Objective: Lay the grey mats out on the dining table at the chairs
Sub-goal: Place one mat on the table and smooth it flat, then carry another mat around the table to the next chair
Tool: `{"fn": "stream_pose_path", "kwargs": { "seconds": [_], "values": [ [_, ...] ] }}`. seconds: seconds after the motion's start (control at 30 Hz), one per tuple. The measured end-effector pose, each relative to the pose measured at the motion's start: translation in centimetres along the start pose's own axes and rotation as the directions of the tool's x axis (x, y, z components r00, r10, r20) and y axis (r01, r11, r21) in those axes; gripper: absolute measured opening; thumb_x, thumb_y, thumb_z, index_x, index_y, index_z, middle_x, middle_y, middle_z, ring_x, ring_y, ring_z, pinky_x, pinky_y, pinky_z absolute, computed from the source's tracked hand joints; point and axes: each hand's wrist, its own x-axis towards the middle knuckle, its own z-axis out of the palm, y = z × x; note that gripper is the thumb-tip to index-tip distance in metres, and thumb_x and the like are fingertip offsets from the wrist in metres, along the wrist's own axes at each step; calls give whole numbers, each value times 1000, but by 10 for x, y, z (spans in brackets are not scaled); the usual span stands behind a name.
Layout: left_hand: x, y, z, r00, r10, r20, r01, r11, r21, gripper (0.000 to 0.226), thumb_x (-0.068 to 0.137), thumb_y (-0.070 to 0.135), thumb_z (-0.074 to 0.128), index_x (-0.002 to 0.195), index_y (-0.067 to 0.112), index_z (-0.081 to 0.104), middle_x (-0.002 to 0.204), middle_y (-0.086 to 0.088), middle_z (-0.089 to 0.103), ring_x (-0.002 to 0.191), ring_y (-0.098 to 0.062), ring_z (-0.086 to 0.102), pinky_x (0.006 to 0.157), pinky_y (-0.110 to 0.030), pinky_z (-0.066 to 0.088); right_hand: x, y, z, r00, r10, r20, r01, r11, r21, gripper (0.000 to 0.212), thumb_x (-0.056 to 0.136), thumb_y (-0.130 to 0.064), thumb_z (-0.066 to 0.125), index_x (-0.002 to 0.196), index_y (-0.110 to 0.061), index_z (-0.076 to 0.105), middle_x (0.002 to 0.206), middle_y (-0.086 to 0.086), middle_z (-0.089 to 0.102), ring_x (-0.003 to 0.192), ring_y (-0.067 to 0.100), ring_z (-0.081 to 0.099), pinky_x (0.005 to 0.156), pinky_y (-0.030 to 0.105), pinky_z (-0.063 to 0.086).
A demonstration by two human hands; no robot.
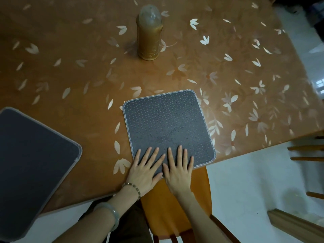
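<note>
A square grey mat (166, 120) with a diamond pattern and pale stitched edge lies flat on the dining table (70, 58), at its near edge above an orange chair seat (168, 207). My left hand (145, 171) and my right hand (178, 169) rest palm down side by side on the mat's near edge, fingers spread, gripping nothing. A second grey mat (33, 163) lies at the left, overhanging the table's near edge.
A tall golden bottle (149, 34) with a clear cap stands upright in the middle of the table, beyond the mat. Wooden chair parts (306, 153) show at the right beside the table's corner. White floor lies below.
</note>
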Motion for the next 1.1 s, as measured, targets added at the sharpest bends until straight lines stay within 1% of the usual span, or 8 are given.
{"fn": "stream_pose_path", "kwargs": {
  "seconds": [0.1, 0.2, 0.27, 0.37, 0.6, 0.9, 1.0, 1.1],
  "values": [
    [0, 0, 0, 1000, -5, 15, 5, 1000, -26, 64, 92, 55, 28, 148, 24, 20, 156, -7, 28, 143, -30, 25, 110, -60, 25, 1, -1, -3, 999, 8, 40, -7, 1000, -8, 59, 97, -49, 25, 149, -21, 28, 155, 17, 22, 143, 38, 17, 113, 55, 7],
    [0, -1, -2, 999, 15, 39, -15, 1000, -4, 66, 94, 57, 19, 150, 27, 1, 161, -4, 6, 147, -28, 2, 117, -56, 2, 2, -2, -14, 991, 8, 136, -2, 999, -44, 60, 99, -52, 18, 151, -27, 2, 159, 14, -1, 146, 36, -4, 116, 53, -4],
    [-2, -11, -8, 999, 9, 36, -9, 1000, 8, 68, 94, 59, 12, 150, 25, -7, 162, -3, -4, 147, -25, -9, 116, -51, -11, 6, -4, -29, 984, 24, 177, -18, 999, -40, 60, 100, -47, 25, 152, -28, 2, 160, 14, -3, 147, 35, -5, 117, 51, 1],
    [-19, -48, -25, 998, -56, -37, 56, 998, -15, 68, 94, 59, 7, 150, 23, -3, 161, -5, 0, 148, -24, -5, 118, -50, -5, 10, -27, -67, 989, 64, 136, -63, 998, -10, 52, 99, -37, 36, 148, -22, 27, 160, 17, 11, 146, 37, 10, 116, 51, 14],
    [-114, -184, -53, 966, -198, -165, 182, 977, -107, 67, 96, 55, 18, 151, 18, 9, 162, -5, 4, 148, -22, -2, 119, -41, -3, -9, -161, -101, 999, 31, 44, -34, 996, 85, 48, 96, -32, 43, 140, -14, 41, 143, 18, 43, 129, 37, 39, 102, 45, 35],
    [-246, -357, -43, 934, -296, -199, 298, 954, -20, 65, 97, 52, 25, 151, 19, 13, 161, -7, 7, 148, -24, 3, 117, -41, 1, -71, -327, -38, 998, 30, -63, -4, 930, 367, 56, 93, -30, 49, 146, -23, 31, 153, 18, 24, 138, 40, 26, 110, 51, 29],
    [-266, -388, -37, 945, -289, -155, 293, 956, 4, 65, 97, 52, 27, 151, 19, 13, 161, -8, 9, 148, -25, 6, 118, -40, 4, -90, -359, -21, 993, 113, -36, -78, 852, 518, 55, 94, -29, 50, 146, -23, 31, 151, 13, 26, 136, 32, 29, 110, 48, 33],
    [-273, -415, -32, 937, -329, -114, 328, 944, -34, 68, 96, 54, 28, 151, 16, 12, 161, -9, 10, 147, -25, 7, 117, -40, 6, -105, -380, -14, 981, 191, 21, -144, 662, 735, 58, 94, -20, 51, 147, -19, 29, 150, 10, 29, 135, 27, 33, 110, 42, 31]
  ]
}}
